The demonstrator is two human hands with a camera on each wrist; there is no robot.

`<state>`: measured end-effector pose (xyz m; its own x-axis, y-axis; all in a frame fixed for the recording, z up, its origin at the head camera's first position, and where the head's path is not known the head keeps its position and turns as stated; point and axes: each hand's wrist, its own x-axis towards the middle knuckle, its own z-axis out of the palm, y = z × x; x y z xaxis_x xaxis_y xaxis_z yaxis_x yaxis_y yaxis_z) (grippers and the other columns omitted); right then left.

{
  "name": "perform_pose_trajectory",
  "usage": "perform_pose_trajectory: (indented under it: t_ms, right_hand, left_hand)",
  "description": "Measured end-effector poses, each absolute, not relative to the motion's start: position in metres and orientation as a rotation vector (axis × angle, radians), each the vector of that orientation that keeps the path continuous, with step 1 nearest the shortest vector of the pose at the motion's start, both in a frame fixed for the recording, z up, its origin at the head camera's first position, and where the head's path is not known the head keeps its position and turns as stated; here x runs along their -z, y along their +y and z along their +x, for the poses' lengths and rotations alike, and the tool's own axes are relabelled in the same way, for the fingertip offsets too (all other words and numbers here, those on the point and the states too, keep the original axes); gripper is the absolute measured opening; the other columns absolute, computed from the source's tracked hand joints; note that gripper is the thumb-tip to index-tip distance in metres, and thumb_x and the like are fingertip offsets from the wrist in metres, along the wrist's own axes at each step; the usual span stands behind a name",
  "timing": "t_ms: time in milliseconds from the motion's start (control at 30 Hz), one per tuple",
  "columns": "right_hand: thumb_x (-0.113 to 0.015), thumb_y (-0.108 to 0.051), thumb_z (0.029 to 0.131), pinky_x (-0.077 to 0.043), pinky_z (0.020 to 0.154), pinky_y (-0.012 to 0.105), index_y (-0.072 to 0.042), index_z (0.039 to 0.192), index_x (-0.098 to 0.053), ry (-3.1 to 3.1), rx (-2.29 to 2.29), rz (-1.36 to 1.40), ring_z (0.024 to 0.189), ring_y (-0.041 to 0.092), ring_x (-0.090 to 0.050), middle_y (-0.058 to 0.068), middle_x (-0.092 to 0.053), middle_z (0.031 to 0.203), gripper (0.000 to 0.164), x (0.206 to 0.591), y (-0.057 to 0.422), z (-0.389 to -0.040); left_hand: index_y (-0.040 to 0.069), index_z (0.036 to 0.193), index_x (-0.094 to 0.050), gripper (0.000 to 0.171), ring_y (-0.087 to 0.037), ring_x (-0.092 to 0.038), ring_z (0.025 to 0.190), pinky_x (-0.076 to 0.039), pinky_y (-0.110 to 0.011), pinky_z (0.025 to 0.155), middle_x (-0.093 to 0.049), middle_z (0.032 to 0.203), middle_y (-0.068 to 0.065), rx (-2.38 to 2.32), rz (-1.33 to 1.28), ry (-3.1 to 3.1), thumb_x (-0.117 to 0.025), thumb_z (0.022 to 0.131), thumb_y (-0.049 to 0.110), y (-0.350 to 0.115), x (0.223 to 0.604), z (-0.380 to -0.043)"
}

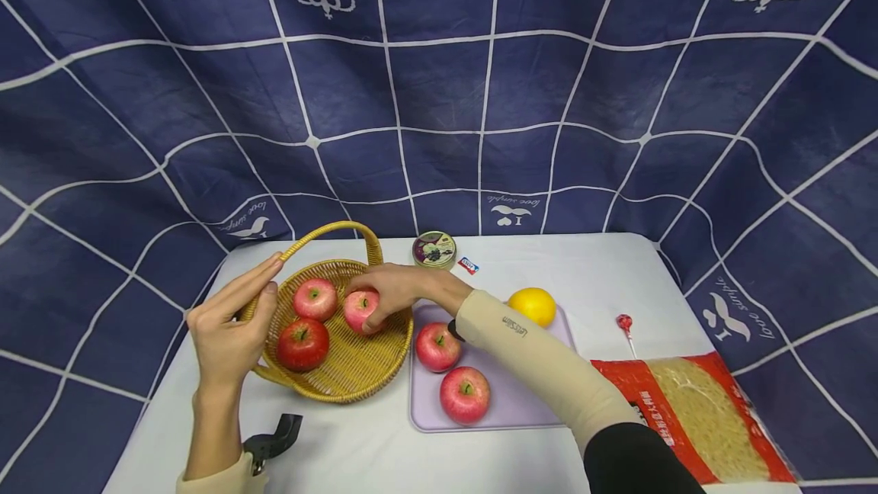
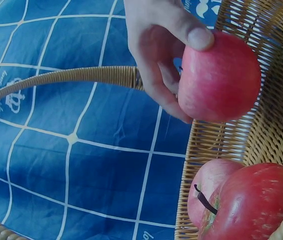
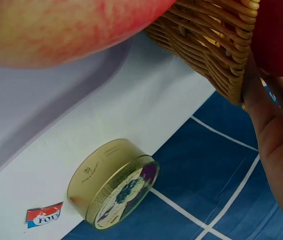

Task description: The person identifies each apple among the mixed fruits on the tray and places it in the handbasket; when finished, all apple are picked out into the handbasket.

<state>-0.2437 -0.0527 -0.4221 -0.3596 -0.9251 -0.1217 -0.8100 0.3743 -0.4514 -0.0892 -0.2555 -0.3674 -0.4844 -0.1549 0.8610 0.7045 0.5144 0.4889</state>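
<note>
My right hand [image 1: 392, 292] reaches over the wicker basket [image 1: 357, 381] and holds a pink apple [image 1: 360, 309] between thumb and fingers. In the left wrist view that apple [image 2: 220, 77] overlaps the basket's woven side, the thumb on its upper part. My left hand [image 1: 233, 322] grips the basket's arched handle [image 1: 329, 229] on its left side. Inside the basket lie a pink apple [image 1: 315, 299] and a darker red apple [image 1: 303, 344]. Two more apples, one farther back [image 1: 439, 347] and one nearer [image 1: 465, 396], lie on the lilac tray [image 1: 528, 410].
A yellow lemon-like fruit [image 1: 533, 306] sits at the tray's back. Behind are a round tin [image 1: 434, 250] and a small red-and-blue wrapper [image 1: 469, 265]. To the right lie a red lollipop [image 1: 624, 323] and a red bag with a clear window [image 1: 700, 418]. Blue checked cloth [image 1: 439, 158] hangs around.
</note>
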Motion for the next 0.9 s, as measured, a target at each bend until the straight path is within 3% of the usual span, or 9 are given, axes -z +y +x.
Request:
perform_pose_trajectory:
  t_ms: [900]
  right_hand:
    - [-0.086, -0.039, 0.076, -0.041, 0.102, 0.017, -0.026, 0.137, -0.058, 2.269, 0.330, -1.456, 0.114, 0.005, -0.052, -0.011, -0.059, 0.127, 0.068, 0.436, -0.080, -0.245]
  left_hand:
    - [-0.011, 0.102, -0.075, 0.021, -0.018, -0.072, 0.107, -0.054, -0.022, 0.097, -0.074, 0.110, -0.021, 1.117, -0.447, -1.802, -0.065, 0.083, -0.012, -0.249, 0.360, -0.085]
